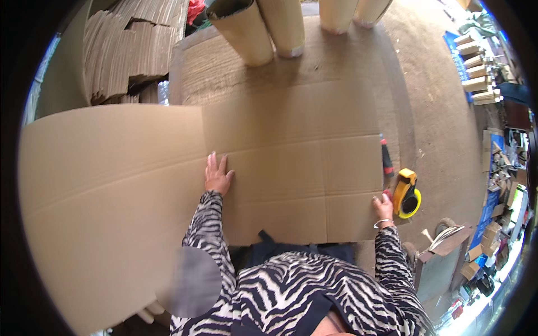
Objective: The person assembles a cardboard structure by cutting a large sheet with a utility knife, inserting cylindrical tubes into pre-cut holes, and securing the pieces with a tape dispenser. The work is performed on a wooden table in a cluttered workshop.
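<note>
A large creased brown cardboard sheet [269, 173] lies in front of me, its left part a wide panel that bends upward toward me. My left hand [218, 175] lies flat on it beside the vertical fold, fingers spread. At the sheet's lower right edge my right hand [384, 207] has its fingers curled around the edge; a bit of red shows at the fingertips, too small to name. Just right of that hand rests a yellow and black tape dispenser [406, 195]. A red and black handled tool [386, 158] lies partly under the sheet's right edge.
Several cardboard tubes [246, 36] stand at the table's far side. Stacked flat cardboard [120, 53] fills the far left. A small cart-like stand [440, 263] is at lower right, with cluttered boxes [487, 241] beyond. A blurred grey rounded shape [196, 283] covers the lower left.
</note>
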A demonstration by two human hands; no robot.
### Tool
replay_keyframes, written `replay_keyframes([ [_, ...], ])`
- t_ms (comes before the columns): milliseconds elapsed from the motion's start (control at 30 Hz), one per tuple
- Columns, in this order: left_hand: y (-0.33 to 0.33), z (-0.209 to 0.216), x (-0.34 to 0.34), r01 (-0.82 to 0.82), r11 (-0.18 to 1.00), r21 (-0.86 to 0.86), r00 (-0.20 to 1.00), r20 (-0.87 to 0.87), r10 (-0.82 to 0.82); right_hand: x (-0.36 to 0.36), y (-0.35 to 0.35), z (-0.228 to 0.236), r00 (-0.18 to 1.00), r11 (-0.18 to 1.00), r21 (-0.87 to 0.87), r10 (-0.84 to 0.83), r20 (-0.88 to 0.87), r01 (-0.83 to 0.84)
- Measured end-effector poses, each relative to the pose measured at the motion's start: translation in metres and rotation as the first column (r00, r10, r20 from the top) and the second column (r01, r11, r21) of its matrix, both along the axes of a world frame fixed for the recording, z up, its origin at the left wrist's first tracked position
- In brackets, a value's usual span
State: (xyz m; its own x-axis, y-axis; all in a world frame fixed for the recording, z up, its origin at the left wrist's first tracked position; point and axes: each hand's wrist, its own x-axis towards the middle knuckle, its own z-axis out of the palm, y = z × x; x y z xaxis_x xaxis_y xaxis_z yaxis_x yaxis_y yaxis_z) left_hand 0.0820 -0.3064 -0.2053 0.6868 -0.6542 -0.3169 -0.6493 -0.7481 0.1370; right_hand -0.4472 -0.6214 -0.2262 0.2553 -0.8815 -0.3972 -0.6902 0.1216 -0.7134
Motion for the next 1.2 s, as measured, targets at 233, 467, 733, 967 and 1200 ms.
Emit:
replay_keyframes([
  [233,-0.063,-0.045,-0.008,-0.359,0.909,-0.213,0.858,0.308,0.411,0.041,-0.026,0.046,0.687,0.903,0.213,0.423,-0.591,-0.373],
  [467,-0.070,-0.041,-0.006,-0.356,0.907,-0.226,0.848,0.330,0.415,0.187,-0.101,0.117,0.118,0.501,0.325,0.667,-0.736,-0.803],
  [733,-0.066,-0.037,-0.007,-0.379,0.893,-0.243,0.840,0.314,0.442,0.539,-0.182,0.315,0.647,0.191,-0.786,0.694,-0.315,-0.588],
  [967,-0.071,-0.034,-0.006,-0.380,0.875,-0.301,0.841,0.281,0.462,0.499,-0.251,0.274,0.623,-0.028,-0.803,0.616,-0.482,-0.595],
  [1200,-0.064,-0.038,-0.008,-0.314,0.891,-0.329,0.810,0.397,0.432,0.396,-0.164,0.348,0.719,0.179,-0.813,0.594,-0.360,-0.555],
])
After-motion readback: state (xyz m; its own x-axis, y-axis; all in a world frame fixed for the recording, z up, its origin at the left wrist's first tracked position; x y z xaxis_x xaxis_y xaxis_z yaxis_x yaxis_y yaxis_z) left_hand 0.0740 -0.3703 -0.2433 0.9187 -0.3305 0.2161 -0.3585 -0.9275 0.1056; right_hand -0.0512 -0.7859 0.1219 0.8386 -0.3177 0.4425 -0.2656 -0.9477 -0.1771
